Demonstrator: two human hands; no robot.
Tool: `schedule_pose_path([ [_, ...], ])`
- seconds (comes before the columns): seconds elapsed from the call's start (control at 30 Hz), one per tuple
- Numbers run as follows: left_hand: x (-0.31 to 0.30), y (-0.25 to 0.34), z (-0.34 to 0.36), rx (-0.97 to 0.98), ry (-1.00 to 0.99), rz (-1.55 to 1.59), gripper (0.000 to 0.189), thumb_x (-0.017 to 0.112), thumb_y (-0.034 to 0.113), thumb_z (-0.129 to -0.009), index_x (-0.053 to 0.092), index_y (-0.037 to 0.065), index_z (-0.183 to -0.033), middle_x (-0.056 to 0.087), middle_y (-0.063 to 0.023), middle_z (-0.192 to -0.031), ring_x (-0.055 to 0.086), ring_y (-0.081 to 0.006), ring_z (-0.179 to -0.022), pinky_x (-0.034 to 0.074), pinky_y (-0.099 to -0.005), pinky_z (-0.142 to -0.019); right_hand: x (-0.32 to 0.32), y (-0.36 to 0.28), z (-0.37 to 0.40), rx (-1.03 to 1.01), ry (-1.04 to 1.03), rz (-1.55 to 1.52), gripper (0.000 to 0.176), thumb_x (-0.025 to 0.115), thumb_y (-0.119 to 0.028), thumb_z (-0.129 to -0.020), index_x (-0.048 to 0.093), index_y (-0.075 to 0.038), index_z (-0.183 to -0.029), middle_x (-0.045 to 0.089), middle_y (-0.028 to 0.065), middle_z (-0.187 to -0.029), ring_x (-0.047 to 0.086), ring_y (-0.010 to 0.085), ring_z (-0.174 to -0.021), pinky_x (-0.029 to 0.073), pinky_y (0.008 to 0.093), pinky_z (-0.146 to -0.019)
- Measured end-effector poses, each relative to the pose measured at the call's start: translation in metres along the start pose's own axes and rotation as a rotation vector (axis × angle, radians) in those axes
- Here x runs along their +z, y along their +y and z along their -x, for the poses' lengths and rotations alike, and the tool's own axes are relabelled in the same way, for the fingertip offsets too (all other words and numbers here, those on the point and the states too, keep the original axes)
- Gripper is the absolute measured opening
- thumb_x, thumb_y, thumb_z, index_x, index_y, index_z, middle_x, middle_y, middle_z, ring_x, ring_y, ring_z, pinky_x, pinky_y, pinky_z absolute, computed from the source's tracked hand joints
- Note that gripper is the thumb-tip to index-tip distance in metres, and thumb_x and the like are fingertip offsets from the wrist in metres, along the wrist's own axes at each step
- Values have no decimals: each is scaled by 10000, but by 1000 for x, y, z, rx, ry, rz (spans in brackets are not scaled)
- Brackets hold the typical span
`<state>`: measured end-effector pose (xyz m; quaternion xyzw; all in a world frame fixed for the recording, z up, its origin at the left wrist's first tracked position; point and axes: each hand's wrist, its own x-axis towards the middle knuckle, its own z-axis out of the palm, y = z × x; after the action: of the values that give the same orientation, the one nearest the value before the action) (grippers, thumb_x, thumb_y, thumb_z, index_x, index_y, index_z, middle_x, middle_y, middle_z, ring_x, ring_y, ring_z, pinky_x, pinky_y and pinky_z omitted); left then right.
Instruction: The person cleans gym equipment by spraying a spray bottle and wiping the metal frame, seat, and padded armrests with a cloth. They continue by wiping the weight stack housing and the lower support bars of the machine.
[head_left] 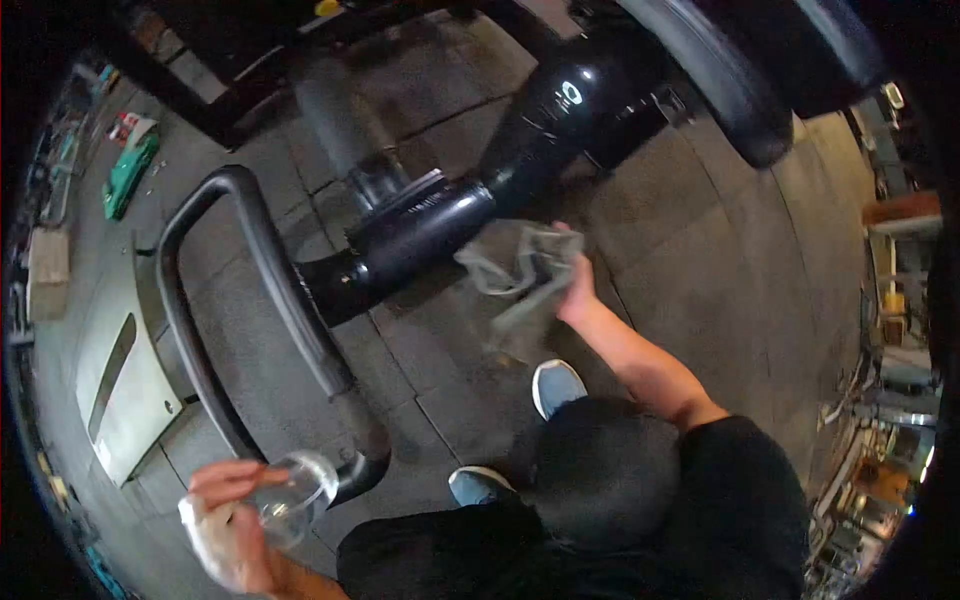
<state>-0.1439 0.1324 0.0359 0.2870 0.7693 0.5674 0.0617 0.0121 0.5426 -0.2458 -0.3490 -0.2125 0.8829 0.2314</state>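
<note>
At the lower left, my left hand (240,525) is closed around a round clear plastic piece (300,500) with a circular rim; something white shows at the palm. I cannot tell exactly what kind of thing it is. My right hand (575,285) reaches forward and grips a crumpled grey rag (515,265), thin and blurred. The rag hangs beside a glossy black tube (440,225) of a large machine frame and overlaps it in this view. A black looped handle (275,265) with padded grip extends from that tube, its near end close behind the clear piece.
A pale panel (135,375) with a long slot lies on the dark tiled floor (690,250) at left. Beyond it is a green bag (130,175). Black padded parts (715,75) overhang the upper right. Shelves with assorted items (895,400) line the right side.
</note>
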Motion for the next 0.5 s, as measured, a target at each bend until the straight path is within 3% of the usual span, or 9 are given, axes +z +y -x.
schedule_pose_path([
  [0.1,33,6,-15,-31,15,-70,236,641,147,-913,638,-83,-968,657,-259,-1037,713,-303,-818,557,-389,-739,-78,-11,4,-78,-58,-93,576,576,-542,-1026,523,-192,-1480,592,39,-1446,543,258,-1355,430,487,-1165],
  [0.2,53,26,-19,-89,74,50,230,686,143,-892,658,-68,-981,669,-242,-1044,718,-290,-838,564,-388,-786,-108,-7,42,47,9,-36,555,558,-537,-1030,546,-176,-1452,605,57,-1425,562,264,-1328,446,489,-1148],
  [0.3,63,38,-20,-161,112,212,219,674,140,-922,660,-68,-986,668,-242,-1066,723,-288,-849,575,-399,-822,-108,14,48,166,-11,21,539,539,-532,-1034,570,-161,-1424,618,75,-1404,581,270,-1301,462,492,-1131],
  [0.5,73,21,3,-224,103,229,174,649,86,-964,656,-74,-1031,675,-225,-1069,733,-291,-872,581,-395,-819,-113,35,26,252,-167,213,523,501,-523,-1042,617,-130,-1368,643,110,-1363,618,282,-1247,494,496,-1097],
])
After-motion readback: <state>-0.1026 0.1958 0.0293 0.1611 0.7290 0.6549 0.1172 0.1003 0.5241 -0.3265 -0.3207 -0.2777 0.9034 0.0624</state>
